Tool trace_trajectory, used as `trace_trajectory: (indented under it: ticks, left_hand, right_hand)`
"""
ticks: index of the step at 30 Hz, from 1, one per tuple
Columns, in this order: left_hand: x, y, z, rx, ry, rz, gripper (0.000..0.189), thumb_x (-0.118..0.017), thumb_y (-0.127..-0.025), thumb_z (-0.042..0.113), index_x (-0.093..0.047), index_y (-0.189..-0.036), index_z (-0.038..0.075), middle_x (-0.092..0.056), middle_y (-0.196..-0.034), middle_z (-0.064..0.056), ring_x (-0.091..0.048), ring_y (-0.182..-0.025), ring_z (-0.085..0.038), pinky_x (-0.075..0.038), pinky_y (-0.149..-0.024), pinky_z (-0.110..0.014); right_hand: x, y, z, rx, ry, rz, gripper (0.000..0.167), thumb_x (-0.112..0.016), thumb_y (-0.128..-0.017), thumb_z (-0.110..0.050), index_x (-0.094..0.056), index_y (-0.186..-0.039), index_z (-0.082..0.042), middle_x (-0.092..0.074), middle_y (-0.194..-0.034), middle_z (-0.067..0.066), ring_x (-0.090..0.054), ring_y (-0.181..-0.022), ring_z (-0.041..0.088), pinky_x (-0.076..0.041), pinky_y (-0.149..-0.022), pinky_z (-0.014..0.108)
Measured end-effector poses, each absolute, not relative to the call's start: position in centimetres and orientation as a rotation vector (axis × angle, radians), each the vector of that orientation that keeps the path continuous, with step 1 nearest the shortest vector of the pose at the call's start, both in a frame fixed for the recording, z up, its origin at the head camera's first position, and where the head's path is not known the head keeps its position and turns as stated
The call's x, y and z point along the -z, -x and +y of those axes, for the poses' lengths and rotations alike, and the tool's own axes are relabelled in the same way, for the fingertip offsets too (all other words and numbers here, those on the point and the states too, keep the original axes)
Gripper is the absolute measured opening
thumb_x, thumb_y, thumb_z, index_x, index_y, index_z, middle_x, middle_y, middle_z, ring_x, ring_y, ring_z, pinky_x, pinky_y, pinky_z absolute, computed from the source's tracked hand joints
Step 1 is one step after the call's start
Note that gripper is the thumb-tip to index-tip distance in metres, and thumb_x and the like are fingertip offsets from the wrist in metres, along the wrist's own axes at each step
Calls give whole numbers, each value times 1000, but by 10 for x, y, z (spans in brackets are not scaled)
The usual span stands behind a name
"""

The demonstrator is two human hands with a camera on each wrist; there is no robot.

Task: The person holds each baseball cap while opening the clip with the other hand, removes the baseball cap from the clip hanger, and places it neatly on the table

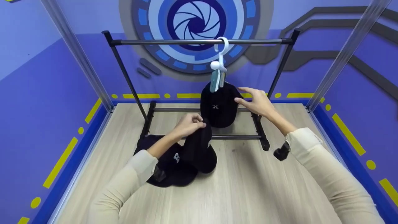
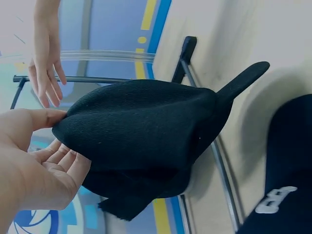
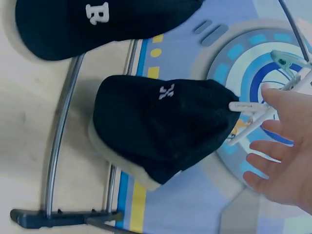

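Observation:
My left hand pinches a black cap at the top of its crown between thumb and fingers. The cap hangs brim down, and a white letter marks its front in the right wrist view. My right hand has its fingers spread beside a second black cap with a small white emblem. That cap hangs from the clips of a white hook hanger; in the right wrist view a white clip bites its crown. A third black cap, lettered in white, lies on the wooden surface, partly behind my left forearm.
The hanger is hooked over the top bar of a black metal rack. The rack's feet and lower rails stand on the pale wooden surface. Blue and purple panels with yellow marks enclose the area.

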State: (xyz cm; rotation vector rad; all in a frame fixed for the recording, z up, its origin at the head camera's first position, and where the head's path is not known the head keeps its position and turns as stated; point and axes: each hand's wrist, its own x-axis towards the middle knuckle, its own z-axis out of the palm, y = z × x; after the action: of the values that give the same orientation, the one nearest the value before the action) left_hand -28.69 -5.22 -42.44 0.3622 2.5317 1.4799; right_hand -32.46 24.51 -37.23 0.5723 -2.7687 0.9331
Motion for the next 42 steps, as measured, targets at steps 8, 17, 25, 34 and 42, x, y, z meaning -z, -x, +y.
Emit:
trace_trajectory:
  ticks: [8,17,25,34,42]
  left_hand:
    - [448,280,-75,-1498,-255,2533,6,-68,-91,16,-64,-92,12,-58,-75,8,-53,-77,-10,-42,-74,-24]
    - [459,270,-97,-1440,-128,2445,13,-69,-92,14,-62,-101,8,-53,-81,6,-48,-66,-8,-44,-58,-21]
    - [462,260,-101,-1340,-112,2409,29,-64,-99,20,-57,-120,1,-52,-97,-2,-59,-92,-19,-63,-72,-41]
    - [472,250,-106,-1126,-166,2669,15,-63,-97,14,-51,-90,7,-47,-81,-1,-57,-65,-15,-54,-52,-26]
    - [476,252,-125,-925,-55,2679,18,-65,-96,19,-54,-88,7,-67,-64,-11,-63,-42,-14,-54,-43,-28]
  right_hand:
    - [391,313,279,-792,-603,-2814,63,-69,-98,-27,-48,-149,3,-46,-152,30,-51,-135,49,-33,-117,62]
    - [406,310,295,-782,-573,-2842,63,-69,-98,-22,-45,-148,8,-46,-150,34,-39,-143,54,-31,-117,64]
    - [415,306,300,-782,-557,-2910,62,-65,-100,-24,-44,-150,6,-41,-153,35,-32,-146,54,-25,-119,66]
    - [423,302,312,-775,-551,-2920,63,-66,-100,-26,-44,-150,5,-45,-150,34,-51,-131,54,-38,-111,65]
    - [427,301,319,-774,-507,-2952,65,-65,-101,-28,-41,-152,5,-43,-152,34,-38,-142,54,-33,-114,66]
